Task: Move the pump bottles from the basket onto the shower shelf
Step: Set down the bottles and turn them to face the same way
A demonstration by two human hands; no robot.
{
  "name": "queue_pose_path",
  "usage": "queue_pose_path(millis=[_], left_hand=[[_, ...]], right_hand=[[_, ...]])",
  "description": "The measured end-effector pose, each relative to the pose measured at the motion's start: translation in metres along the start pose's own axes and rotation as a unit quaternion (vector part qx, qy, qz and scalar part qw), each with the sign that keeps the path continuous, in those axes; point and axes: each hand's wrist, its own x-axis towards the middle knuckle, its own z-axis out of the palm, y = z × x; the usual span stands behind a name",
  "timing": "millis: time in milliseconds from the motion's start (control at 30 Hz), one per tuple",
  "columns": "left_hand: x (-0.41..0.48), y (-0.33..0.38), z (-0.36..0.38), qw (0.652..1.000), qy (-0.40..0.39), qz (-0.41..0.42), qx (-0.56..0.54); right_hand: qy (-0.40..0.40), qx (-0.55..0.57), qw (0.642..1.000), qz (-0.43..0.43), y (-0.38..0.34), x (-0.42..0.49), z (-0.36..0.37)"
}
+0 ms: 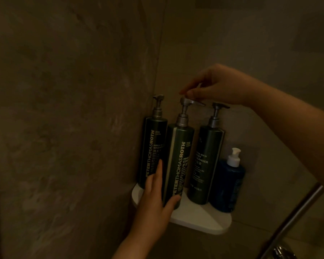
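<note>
Three tall dark green pump bottles stand on the white corner shelf (200,217): the shampoo bottle (152,146) at the left by the wall, the conditioner bottle (179,161) in the middle front, the body cleanser bottle (206,161) to the right. My left hand (155,200) holds the conditioner bottle low on its body, thumb in front and fingers up its left side. My right hand (213,85) pinches that bottle's pump head from above. The basket is out of view.
A shorter blue bottle with a white pump (228,184) stands at the shelf's right end. Stone walls meet in the corner behind the shelf. A metal shower rail (295,215) slants up at the lower right, with a chrome fitting (281,252) below it.
</note>
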Motion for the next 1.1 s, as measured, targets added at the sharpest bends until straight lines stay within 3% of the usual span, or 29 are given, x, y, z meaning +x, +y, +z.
queue_pose_path(millis=[200,1100], left_hand=[[0.0011,-0.0001,-0.0023,1.000,-0.007,0.000,-0.011],[0.0013,0.0042,-0.0022,1.000,-0.019,-0.015,-0.018]], right_hand=[[-0.029,0.018,0.998,-0.054,0.0024,-0.0079,-0.0054],[0.005,-0.052,0.996,-0.067,0.0014,-0.0062,0.0010]])
